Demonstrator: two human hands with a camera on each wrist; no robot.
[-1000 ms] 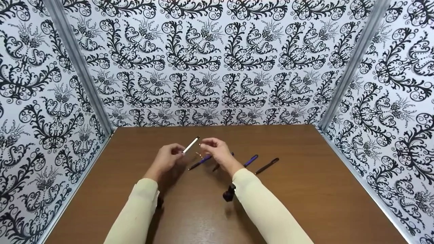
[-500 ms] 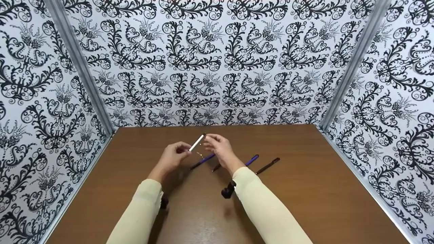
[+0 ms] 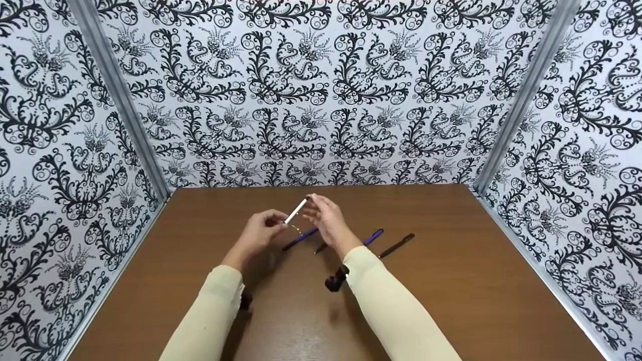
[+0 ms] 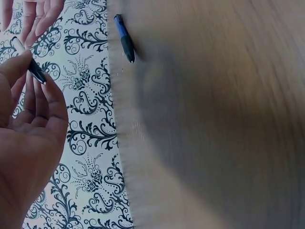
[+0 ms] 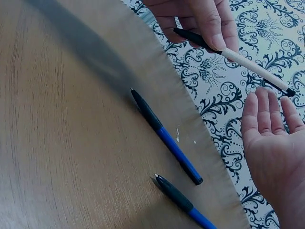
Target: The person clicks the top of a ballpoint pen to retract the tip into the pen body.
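Observation:
My left hand (image 3: 257,235) pinches a white pen (image 3: 296,210) above the table, slanted with its far end up and to the right. In the right wrist view, its black grip section and tip lie by the left fingers, and the white barrel (image 5: 255,69) ends in a black cap or button. My right hand (image 3: 328,223) has its fingers extended at that black end, seemingly touching it; the right wrist view shows the fingertips (image 5: 263,93) close to it. Below the hands lies a blue pen (image 3: 299,239) with a black grip.
Partly behind the right hand lies another pen (image 3: 320,247). Further right on the brown table (image 3: 451,281) are a blue pen (image 3: 373,235) and a black pen (image 3: 396,245). Small pale bits (image 5: 177,135) lie near the pens. Patterned walls (image 3: 321,125) enclose the table.
My left hand has moved right and slightly up, carrying the white pen. The right fingertips have come up to the pen's black end. The pens on the table have stayed put.

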